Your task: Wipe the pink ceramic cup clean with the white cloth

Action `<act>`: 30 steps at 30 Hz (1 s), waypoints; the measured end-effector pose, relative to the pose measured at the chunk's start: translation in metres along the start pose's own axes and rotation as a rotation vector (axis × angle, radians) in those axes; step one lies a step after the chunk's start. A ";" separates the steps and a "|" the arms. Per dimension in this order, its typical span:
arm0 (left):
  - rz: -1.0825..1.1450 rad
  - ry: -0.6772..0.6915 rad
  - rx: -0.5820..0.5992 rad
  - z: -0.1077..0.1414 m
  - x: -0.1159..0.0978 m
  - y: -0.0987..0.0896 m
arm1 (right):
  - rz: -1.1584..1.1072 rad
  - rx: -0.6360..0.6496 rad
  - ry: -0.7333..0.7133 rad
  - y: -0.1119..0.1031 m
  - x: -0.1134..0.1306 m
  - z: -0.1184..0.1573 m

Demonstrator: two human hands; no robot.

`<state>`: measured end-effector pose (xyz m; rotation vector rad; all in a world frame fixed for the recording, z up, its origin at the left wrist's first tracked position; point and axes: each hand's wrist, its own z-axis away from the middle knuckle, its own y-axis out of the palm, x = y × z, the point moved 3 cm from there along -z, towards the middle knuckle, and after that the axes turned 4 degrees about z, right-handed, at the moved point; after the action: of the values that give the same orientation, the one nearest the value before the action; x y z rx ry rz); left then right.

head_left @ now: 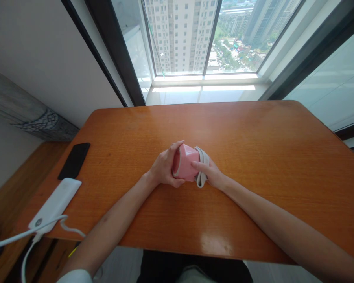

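A pink faceted cup [188, 162] lies tilted on its side between my hands, just above or on the middle of the table; I cannot tell if it touches the wood. Its pale-edged round end faces left. My left hand [166, 164] is closed around that end, thumb and fingers on opposite sides. A folded light grey cloth [202, 167] is wrapped against the cup's right end. My right hand [210, 171] grips the cloth and the cup together, its thumb resting on the pink side. The other right fingers are mostly hidden behind the cloth.
The brown wooden table [253, 149] spans the view. Toward its left edge lie a black phone [74, 160] and a white power bank [55, 204] with a white cable [20, 236]. Behind the table is a window [194, 39]; a grey curtain [32, 106] hangs at left.
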<state>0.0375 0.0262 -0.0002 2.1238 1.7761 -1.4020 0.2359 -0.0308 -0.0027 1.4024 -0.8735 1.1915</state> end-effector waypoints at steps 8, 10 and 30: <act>-0.001 -0.026 0.000 0.002 0.003 0.001 | 0.153 0.063 -0.104 0.008 0.019 0.004; -0.006 -0.027 0.001 0.002 0.003 0.002 | 0.186 0.086 -0.133 0.010 0.024 0.006; 0.071 -0.034 0.010 0.003 0.004 0.002 | 0.486 0.121 -0.332 0.018 0.030 0.011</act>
<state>0.0375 0.0267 -0.0056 2.1318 1.6679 -1.4248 0.2285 -0.0415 0.0311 1.5628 -1.4559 1.4080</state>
